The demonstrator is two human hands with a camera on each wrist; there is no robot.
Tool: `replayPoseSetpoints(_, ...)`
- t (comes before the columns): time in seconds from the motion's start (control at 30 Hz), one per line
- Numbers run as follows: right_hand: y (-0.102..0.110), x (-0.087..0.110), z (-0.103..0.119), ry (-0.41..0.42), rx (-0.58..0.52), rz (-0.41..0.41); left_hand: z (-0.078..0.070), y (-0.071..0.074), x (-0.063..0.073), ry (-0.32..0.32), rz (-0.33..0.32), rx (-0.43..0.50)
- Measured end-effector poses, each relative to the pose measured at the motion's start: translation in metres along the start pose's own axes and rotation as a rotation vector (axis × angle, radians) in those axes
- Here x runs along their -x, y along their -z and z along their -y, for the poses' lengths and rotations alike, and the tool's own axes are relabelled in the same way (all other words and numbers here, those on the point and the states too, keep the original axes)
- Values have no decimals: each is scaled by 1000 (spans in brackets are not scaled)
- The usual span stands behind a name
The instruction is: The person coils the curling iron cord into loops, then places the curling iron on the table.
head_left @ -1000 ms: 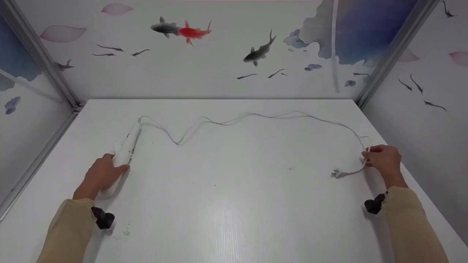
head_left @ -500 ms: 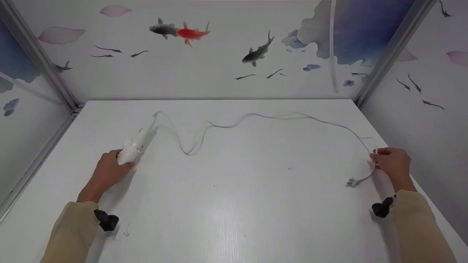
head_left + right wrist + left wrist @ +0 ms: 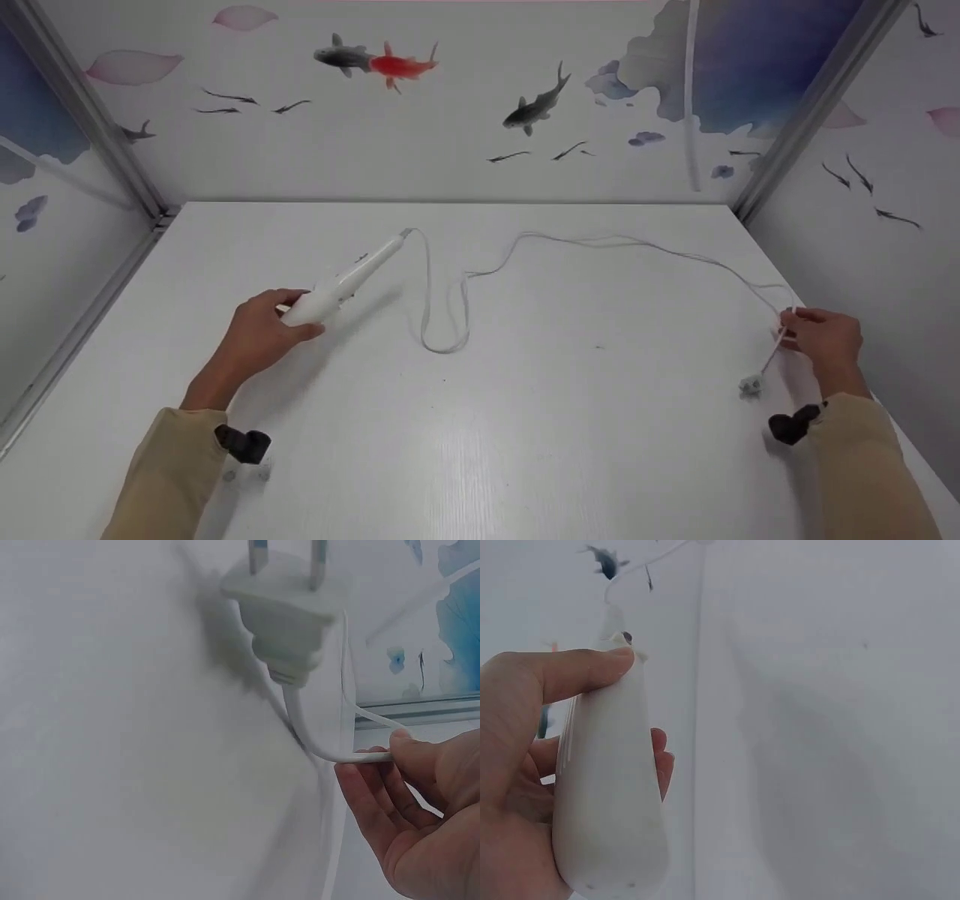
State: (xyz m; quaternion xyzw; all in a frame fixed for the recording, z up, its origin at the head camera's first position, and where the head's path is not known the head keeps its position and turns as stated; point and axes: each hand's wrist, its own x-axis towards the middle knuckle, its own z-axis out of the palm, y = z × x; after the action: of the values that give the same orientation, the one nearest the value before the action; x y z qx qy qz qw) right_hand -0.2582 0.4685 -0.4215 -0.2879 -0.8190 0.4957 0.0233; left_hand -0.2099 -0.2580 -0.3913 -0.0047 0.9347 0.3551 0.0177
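My left hand (image 3: 262, 330) grips the wide end of a white tapered corded appliance (image 3: 345, 285) at the left of the table. Its narrow end points up and right in the head view, with a shadow lying below it. In the left wrist view my thumb lies along the white body (image 3: 615, 787), beside a small dark round part. A thin white power cord (image 3: 444, 351) runs from the narrow tip across the table. At the right edge my right hand (image 3: 829, 337) pinches the cord close to its plug (image 3: 289, 615), which hangs with its metal prongs showing.
The white table (image 3: 525, 435) meets a back wall (image 3: 465, 150) painted with fish, with side walls left and right. Black wrist cameras are strapped at both sleeves. Small smudges (image 3: 264, 471) mark the table near the left sleeve.
My left hand has moved right and swung the appliance's narrow tip rightward, lifting it. The cord has bunched into a deeper loop. My right hand has shifted slightly right, the plug now hanging lower.
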Motion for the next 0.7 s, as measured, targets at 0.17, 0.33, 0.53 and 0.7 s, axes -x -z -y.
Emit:
replayPoseSetpoints(0.17, -2, 3, 5, -3, -36, 14, -25, -1, 1, -37, -2, 36)
replayPoseSetpoints(0.33, -6, 9, 10, -11, 14, -12, -42, 0, 1, -80, -14, 61)
replayPoseSetpoints(0.53, -13, 15, 21, 28, 196, -59, -63, 3, 5, -161, -48, 77)
replayPoseSetpoints(0.7, -21, 26, 35, 94, 270, -55, -77, 2, 10, -228, -75, 85)
